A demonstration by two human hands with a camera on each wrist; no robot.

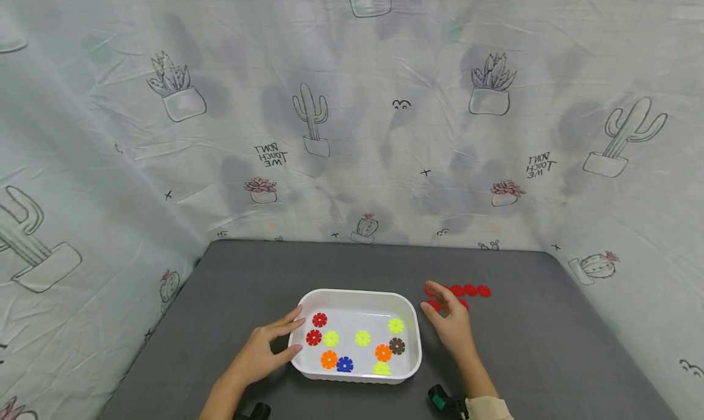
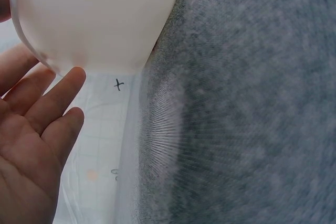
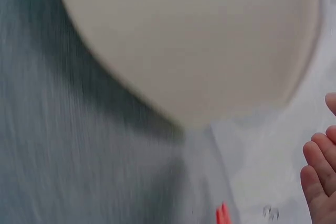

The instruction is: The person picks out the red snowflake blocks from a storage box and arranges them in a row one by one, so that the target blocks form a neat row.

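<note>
A white tray (image 1: 409, 322) sits on the grey table (image 1: 247, 273) and holds several flower-shaped discs: red (image 1: 319, 320), yellow (image 1: 362, 338), orange (image 1: 383, 352), blue (image 1: 344, 364) and brown (image 1: 397, 346). My left hand (image 1: 267, 346) rests open against the tray's left wall, with straight fingers (image 2: 58, 98) touching the white tray wall (image 2: 100, 19). My right hand (image 1: 450, 322) hovers open just right of the tray, over a small group of red discs (image 1: 470, 291) on the table. In the right wrist view the tray wall (image 3: 199, 40) fills the top, with red discs (image 3: 222, 214) at the bottom.
A cactus-print cloth (image 1: 352, 114) hangs as a backdrop behind and on both sides of the table. Grey table surface stretches to the left, the right and behind the tray.
</note>
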